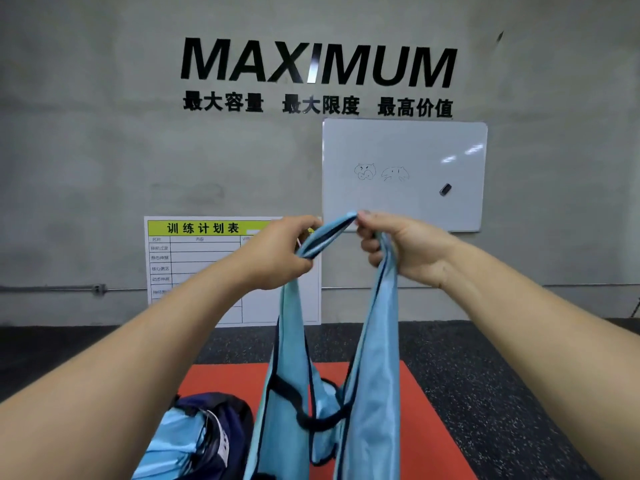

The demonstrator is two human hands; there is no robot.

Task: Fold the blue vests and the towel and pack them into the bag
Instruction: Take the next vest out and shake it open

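Left hand (280, 252): raised at centre frame, fingers curled, pinching one shoulder strap of the blue vest (367, 375).
Right hand (398, 247): raised just right of centre, thumb and fingers pinching the top of the same strap loop, lower fingers curled round the other strap.
Blue vest: light blue with dark trim, held up in the air by both hands, hanging down the middle of the frame to the bottom edge, two long panels apart with a dark cord looping between them low down.
Bag (221, 410): dark navy, lower left of centre, lying on the red mat (426, 393), open, with light blue fabric (176, 441) and a white label showing inside.
Red mat: lower centre, on a dark speckled floor (485, 358).
Wall (86, 133): grey concrete, large black lettering "MAXIMUM" across the top.
Whiteboard (415, 143): right of centre, two small doodles, a dark eraser (445, 189) stuck to it.
Chart (194, 258): white with a green header, left of centre, partly behind the left forearm.
Towel: not identifiable.
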